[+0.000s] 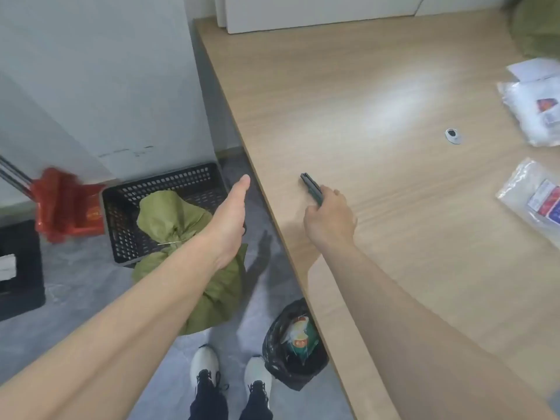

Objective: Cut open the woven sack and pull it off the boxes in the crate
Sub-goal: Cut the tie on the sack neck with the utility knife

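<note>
A green woven sack (pixel 169 216), tied at its neck, lies half in a black perforated crate (pixel 145 189) on the floor and spills over the crate's front edge. The boxes are hidden inside the sack. My left hand (pixel 230 216) hovers flat over the sack and crate, fingers extended together, holding nothing. My right hand (pixel 328 219) rests on the wooden table (pixel 378 86) near its left edge, closed around the handle of a dark utility knife (pixel 310 186) that points away from me.
A black rubbish bag (pixel 291 356) with packaging sits on the floor by the table edge, next to my shoes (pixel 206 365). A red dustpan (pixel 66 207) and a black box (pixel 18 268) stand at left. Clear plastic packets (pixel 536 113) lie on the table's right side.
</note>
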Demonstrator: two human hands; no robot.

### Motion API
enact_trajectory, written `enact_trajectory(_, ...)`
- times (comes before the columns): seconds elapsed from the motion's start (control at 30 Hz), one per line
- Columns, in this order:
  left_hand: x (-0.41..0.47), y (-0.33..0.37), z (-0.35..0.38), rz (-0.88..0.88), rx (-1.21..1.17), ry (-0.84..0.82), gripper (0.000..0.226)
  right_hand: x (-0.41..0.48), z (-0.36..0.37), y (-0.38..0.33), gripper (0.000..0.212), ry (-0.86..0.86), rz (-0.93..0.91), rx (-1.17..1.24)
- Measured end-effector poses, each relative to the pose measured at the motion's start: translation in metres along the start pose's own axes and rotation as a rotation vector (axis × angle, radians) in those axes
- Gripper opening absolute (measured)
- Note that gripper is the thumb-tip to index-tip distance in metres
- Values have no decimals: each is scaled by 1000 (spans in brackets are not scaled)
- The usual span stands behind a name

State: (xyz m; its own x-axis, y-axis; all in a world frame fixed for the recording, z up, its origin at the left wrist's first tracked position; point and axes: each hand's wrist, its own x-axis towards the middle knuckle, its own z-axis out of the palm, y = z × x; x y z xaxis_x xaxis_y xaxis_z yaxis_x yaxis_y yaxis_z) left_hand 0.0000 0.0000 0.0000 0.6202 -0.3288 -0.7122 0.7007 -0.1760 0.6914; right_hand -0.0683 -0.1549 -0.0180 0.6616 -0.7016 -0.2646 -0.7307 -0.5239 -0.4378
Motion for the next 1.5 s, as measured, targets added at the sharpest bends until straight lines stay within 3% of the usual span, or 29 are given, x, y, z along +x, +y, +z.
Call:
enact_trajectory(0.13, 17, -8, -6, -14, 7, -6, 71, 0, 20, 8, 44, 105, 75, -143)
enact_trajectory(0.27, 21, -13, -14, -6, 18, 5, 70, -1, 33, 17, 49, 230, 40, -124)
enact_trajectory(0.47, 19, -16, -26, 30, 10, 24, 66, 14, 41, 24, 43, 255, 45, -144)
enact_trajectory(0.6, 15, -25, -36, 27, 9, 66, 64, 19, 53, 25, 37, 255, 104, 18)
enact_trajectory(0.77, 9, -30, -46, 5, 4, 96, 63, 18, 57, 16, 38, 202, 305, 176)
enact_trajectory(0.97, -6, -30, -46, 8, -10, 106, 62, -1, 65, 0, 41, 127, 301, 344)
enact_trajectory(1.13, -14, -25, -57, 22, -15, 139, 64, -20, 68, -25, 33, -38, 242, 676)
enact_trajectory(1.27, -20, -20, -68, 18, -34, 187, 68, -35, 65, -59, 12, -348, 238, 1106)
enact_trajectory(1.4, -33, -18, -89, 41, -73, 251, 67, -53, 74, -76, 13, -555, 71, 1240)
enact_trajectory(1.5, -44, -18, -107, 68, -100, 274, 64, -67, 82, -85, 21, -688, 54, 1315)
